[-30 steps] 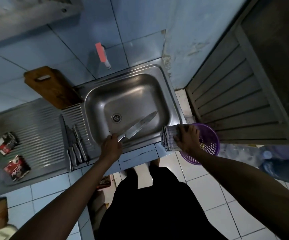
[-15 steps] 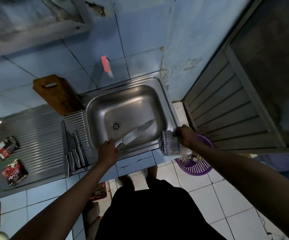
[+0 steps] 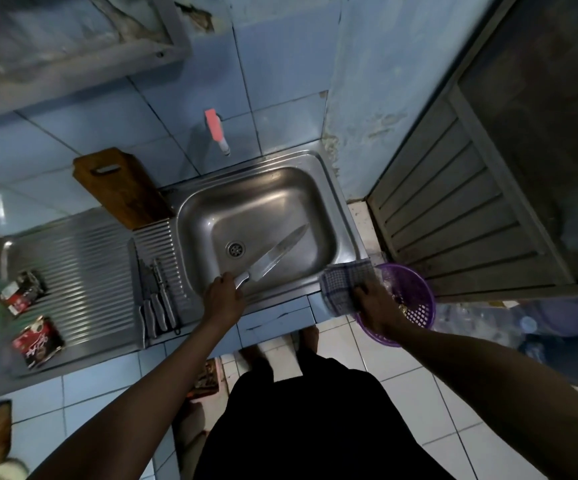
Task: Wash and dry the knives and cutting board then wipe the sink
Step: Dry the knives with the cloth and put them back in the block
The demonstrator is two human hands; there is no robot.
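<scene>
**Knife over the basin, cloth coming off the rim**

I am holding the big knife [image 3: 273, 255] by its handle in my left hand [image 3: 224, 299], fingers curled around it at the near rim of the sink [image 3: 344, 216]. The blade is slanting up and to the right over the basin, its tip pointing past the drain [image 3: 235, 249]. It is sitting much as it did a second ago.

What is changing is my right hand [image 3: 379, 306]: a second ago it was resting on top of the folded checkered cloth [image 3: 341, 287]; now its fingers are gripping the cloth, which is hanging open off the sink's near right corner.

The basin is holding nothing but the blade above it. The other knives [image 3: 157, 299] are lying side by side on the ribbed drainboard [image 3: 83, 271], just left of the basin. The cutting board [image 3: 121, 187] is leaning against the tiled wall behind them. Two red packets [image 3: 36, 339] are lying further left on the desk. A purple basket [image 3: 415, 299] is standing just beside my right hand; I cannot tell what is in it.

The tap [image 3: 216, 131] is overhanging the far rim, and a slatted door [image 3: 453, 216] is closing in the right side.
</scene>
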